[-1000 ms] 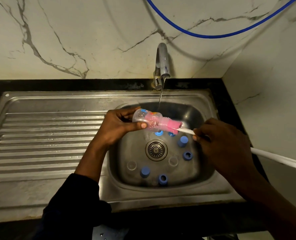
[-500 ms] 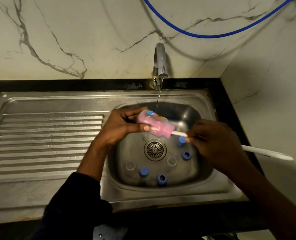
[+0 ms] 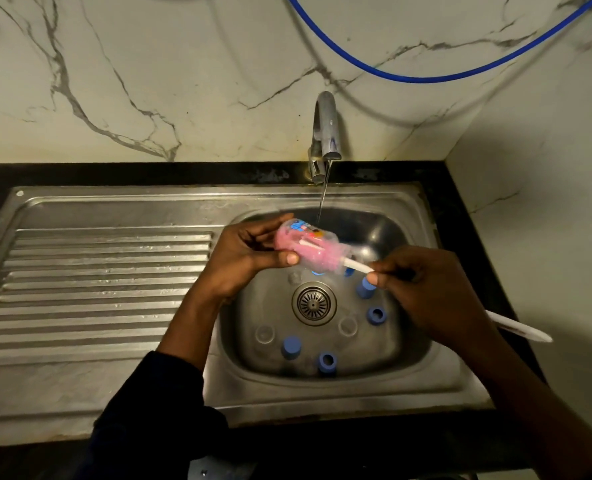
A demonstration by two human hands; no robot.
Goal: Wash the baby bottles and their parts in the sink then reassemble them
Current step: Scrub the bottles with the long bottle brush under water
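Both hands (image 3: 246, 261) (image 3: 429, 292) around bottle (image 3: 305, 249) and brush (image 3: 356, 266)

My left hand (image 3: 249, 258) grips the clear bottle (image 3: 298, 237) over the sink (image 3: 322, 393), under a thin stream from the tap (image 3: 325, 129). My right hand (image 3: 426, 289) pinches the brush (image 3: 356, 266) by its white handle, the pink head inside the bottle. Blue parts (image 3: 291, 348) lie around the drain (image 3: 314, 303) below.

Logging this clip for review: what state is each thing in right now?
Tap, running in a thin stream.
Baby bottle, on its side, gripped by left hand.
Bottle brush, pink head inside the bottle, handle pinched by right hand.
Blue parts, loose on the sink floor.
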